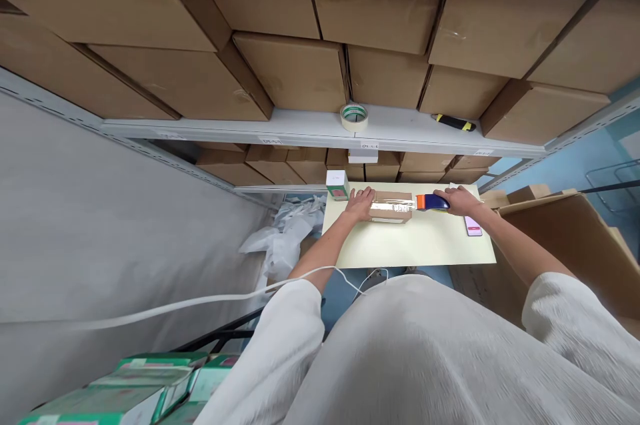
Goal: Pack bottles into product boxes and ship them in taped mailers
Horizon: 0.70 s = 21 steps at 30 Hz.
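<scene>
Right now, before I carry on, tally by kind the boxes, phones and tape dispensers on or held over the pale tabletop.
Boxes: 2 (brown box, white-and-green box)
Phones: 1 (phone)
Tape dispensers: 1 (blue-and-orange tape dispenser, in the right hand)
Total: 4

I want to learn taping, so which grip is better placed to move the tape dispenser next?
Probably the right grip: it holds the tape dispenser by one end of the box. The left grip is on the box's other end, better placed for steadying it.
</scene>
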Each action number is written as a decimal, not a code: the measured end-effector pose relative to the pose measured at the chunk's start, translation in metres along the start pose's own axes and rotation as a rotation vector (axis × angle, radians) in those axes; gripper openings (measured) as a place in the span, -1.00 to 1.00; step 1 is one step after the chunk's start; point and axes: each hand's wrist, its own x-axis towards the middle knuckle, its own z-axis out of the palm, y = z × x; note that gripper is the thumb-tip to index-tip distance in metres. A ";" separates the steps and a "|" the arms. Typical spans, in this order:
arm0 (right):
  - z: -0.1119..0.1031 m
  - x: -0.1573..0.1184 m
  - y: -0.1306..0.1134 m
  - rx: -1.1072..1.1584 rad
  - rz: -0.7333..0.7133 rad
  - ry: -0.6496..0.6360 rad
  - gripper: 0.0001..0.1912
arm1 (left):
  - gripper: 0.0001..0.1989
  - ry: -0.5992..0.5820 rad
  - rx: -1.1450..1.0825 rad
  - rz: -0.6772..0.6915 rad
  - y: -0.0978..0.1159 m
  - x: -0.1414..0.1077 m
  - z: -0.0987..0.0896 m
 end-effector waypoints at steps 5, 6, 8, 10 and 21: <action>0.005 0.001 0.002 0.002 -0.001 -0.019 -0.36 | 0.23 -0.013 0.024 -0.014 0.004 0.001 -0.001; 0.005 0.002 0.003 0.002 -0.002 -0.019 -0.36 | 0.23 -0.013 0.025 -0.015 0.004 0.001 -0.001; 0.006 0.004 0.006 0.008 -0.003 -0.019 -0.37 | 0.22 -0.017 0.042 -0.014 0.005 0.002 -0.001; 0.007 0.005 0.008 0.016 -0.010 -0.014 -0.37 | 0.22 -0.025 0.065 -0.016 0.006 0.002 -0.001; 0.019 -0.005 0.036 0.027 -0.019 -0.033 -0.39 | 0.19 -0.025 0.022 -0.013 0.004 0.005 0.003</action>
